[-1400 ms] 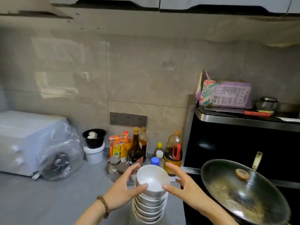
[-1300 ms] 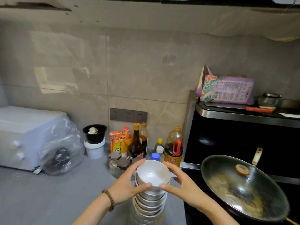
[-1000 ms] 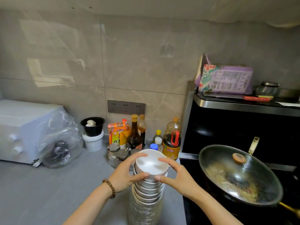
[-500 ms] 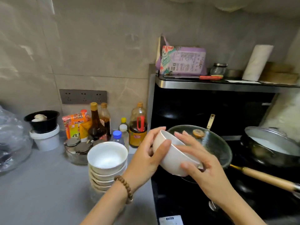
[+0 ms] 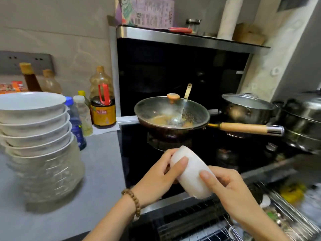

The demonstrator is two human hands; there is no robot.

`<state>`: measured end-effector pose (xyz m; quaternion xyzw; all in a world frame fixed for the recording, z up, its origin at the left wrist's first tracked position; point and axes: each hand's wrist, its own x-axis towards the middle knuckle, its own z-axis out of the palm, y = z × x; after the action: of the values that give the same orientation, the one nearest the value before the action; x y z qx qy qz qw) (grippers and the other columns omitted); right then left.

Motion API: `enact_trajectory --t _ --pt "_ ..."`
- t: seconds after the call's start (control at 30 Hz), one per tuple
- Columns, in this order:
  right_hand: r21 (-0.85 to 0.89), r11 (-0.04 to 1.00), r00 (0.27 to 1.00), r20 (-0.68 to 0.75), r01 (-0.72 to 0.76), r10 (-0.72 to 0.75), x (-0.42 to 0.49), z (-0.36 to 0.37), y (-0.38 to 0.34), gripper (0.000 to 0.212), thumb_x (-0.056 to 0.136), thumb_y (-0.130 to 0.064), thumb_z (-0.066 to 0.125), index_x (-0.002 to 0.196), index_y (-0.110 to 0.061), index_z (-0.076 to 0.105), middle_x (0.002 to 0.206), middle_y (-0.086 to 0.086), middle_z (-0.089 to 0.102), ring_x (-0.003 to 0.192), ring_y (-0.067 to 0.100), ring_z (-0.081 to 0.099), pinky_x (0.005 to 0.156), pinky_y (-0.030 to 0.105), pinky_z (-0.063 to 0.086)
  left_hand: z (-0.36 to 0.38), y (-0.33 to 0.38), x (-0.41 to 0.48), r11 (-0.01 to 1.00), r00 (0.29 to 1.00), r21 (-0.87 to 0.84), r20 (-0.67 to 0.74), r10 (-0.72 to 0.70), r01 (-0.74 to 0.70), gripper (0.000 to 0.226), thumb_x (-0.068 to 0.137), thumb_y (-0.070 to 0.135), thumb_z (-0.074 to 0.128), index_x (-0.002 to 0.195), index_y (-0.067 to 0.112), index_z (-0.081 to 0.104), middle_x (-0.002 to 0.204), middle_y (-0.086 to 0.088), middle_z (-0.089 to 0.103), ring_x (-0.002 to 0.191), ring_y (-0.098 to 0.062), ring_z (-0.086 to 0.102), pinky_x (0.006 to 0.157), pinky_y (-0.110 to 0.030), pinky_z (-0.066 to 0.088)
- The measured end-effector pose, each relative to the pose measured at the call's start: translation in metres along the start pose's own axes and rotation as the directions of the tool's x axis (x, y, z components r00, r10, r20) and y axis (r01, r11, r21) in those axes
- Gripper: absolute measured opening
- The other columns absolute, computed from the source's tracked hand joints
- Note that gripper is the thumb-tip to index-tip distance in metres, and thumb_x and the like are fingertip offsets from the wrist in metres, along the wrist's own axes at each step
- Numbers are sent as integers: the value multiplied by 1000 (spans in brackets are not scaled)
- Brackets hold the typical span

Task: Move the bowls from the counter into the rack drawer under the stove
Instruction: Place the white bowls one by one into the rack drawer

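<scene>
Holding a white bowl [image 5: 190, 173] tipped on its side, a person's two hands meet above the near edge of a black stove [image 5: 137, 153] in the head view. The left hand [image 5: 156, 178] curls round the bowl's upper end, thumb pressed on its wall; the right hand [image 5: 227, 190] closes on the lower end, thumb on top. Below them, at near right, a wire rack drawer [image 5: 208, 221] stands pulled out, its contents blurred. On the grey desk [image 5: 102, 164] at left, a stack of bowls [image 5: 34, 129] rises well apart from the hands. Farther back, a lidded wok [image 5: 171, 112] with a wooden handle sits on the stove, a steel pot [image 5: 246, 108] to its right. Bottles [image 5: 102, 103] stand between the stack and the stove.
</scene>
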<state>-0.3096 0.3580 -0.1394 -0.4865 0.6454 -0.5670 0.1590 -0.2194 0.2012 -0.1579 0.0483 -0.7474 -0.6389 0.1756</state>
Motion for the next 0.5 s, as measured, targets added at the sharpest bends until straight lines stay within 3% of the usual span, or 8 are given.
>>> enact_trajectory --t 0.07,0.27,0.4,0.5 --pt "41 999 1000 3 -24 23 -12 2 16 40 79 -52 51 70 -19 72 62 -4 61 59 3 51 56 11 39 8 -18 -4 1000 1000 7 -22 -1 1 49 69 72 52 110 46 53 105 14 65 98 -7 64 84 -32 55" --pt "58 991 993 6 -118 118 -42 -1 51 35 87 -46 52 92 -21 75 87 2 73 79 7 64 70 13 49 29 -53 -12 974 997 228 -76 21 -3 63 62 88 39 110 49 53 99 22 64 92 1 61 85 -34 53" --pt "34 985 986 -12 -168 169 -62 -1 69 35 89 -46 50 97 -22 74 94 3 73 85 10 66 76 18 52 48 -77 -18 989 996 146 -86 -24 37 61 64 83 43 110 45 56 102 18 64 96 -2 61 86 -31 50" --pt "52 974 975 -19 -222 223 -84 -8 83 36 89 -44 49 103 -22 73 99 5 73 91 20 67 82 30 53 70 -95 -31 992 997 113 -60 -54 60 49 69 82 41 105 52 53 104 21 63 98 1 60 88 -31 50"
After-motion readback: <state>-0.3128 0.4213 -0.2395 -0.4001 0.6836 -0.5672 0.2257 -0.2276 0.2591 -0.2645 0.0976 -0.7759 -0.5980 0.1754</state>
